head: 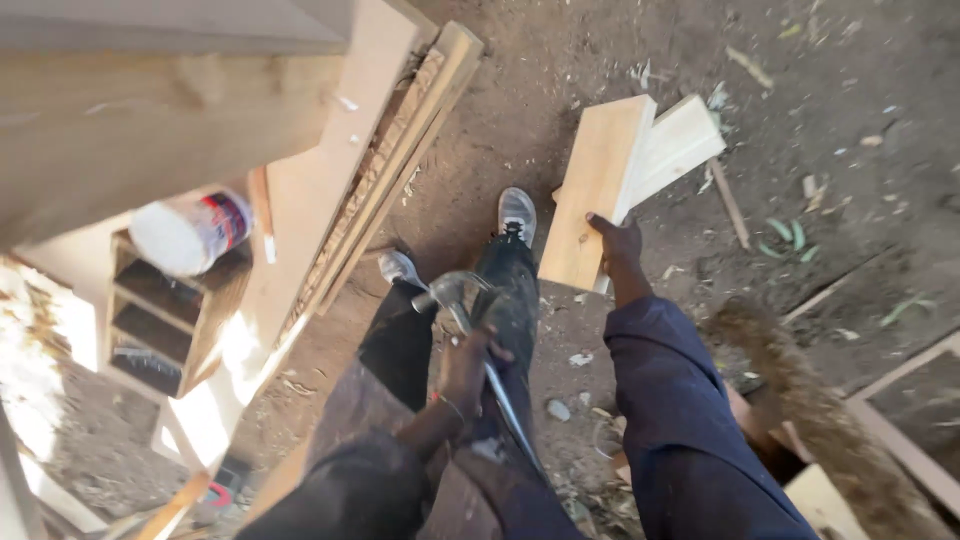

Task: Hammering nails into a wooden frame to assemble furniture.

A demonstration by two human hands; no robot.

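at the far left a small wooden shelf unit [165, 320] stands on the dirt floor [500, 130], sunlit along its lower edge. on its top lies a white cylindrical container [190, 232] on its side, with a label band of red and dark blue round the end nearest the middle; the print is too blurred to make out. above it a broad pale wooden board [150, 120] fills the upper left corner, and long planks [390, 160] lean beside it, running down toward the shelf unit.

near the middle, the left hand [465, 365] has its grip closed round the metal shaft of a claw hammer [455, 292], whose head points up and away, over the dark trousers. a thin red band sits at that wrist. two grey shoes show beyond the hammer, one [517, 213] farther out than the other [398, 267].

right of the legs, the right hand [615, 243], in a dark blue sleeve, grips the near end of a light wooden plank [595, 190] that lies on the dirt. this plank overlaps a paler, whiter plank [680, 145] beneath it, which angles off to the right.

farther right, wood scraps, chips and a few green leaves [790, 235] lie scattered on the floor, and a wooden frame [900, 400] crosses the lower right corner.
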